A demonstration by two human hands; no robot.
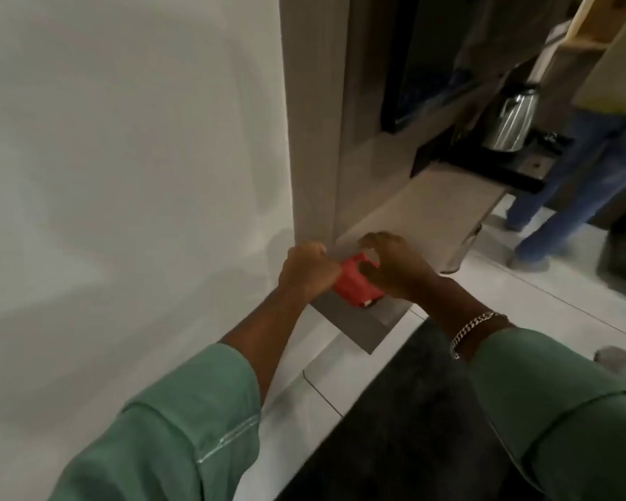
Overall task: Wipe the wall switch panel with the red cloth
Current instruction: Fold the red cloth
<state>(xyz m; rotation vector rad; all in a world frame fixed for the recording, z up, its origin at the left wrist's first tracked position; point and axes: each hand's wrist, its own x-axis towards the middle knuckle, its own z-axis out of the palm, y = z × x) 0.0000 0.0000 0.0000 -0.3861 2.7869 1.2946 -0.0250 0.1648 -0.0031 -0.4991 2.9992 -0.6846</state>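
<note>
A red cloth (355, 283) is bunched into a small bundle between both hands, just above the near end of a low beige shelf (430, 207). My left hand (309, 269) is fisted on the cloth's left side. My right hand (394, 263) curls over its top and right side, fingers bent. Both arms wear green sleeves, and a chain bracelet sits on the right wrist. No wall switch panel is in view.
A plain white wall (123, 175) fills the left. A wood-grain cabinet column (313, 121) rises behind the hands. A steel kettle (512, 121) stands on a dark tray at the back right, beside a person's legs in jeans (575, 197). A dark mat (394, 428) lies below.
</note>
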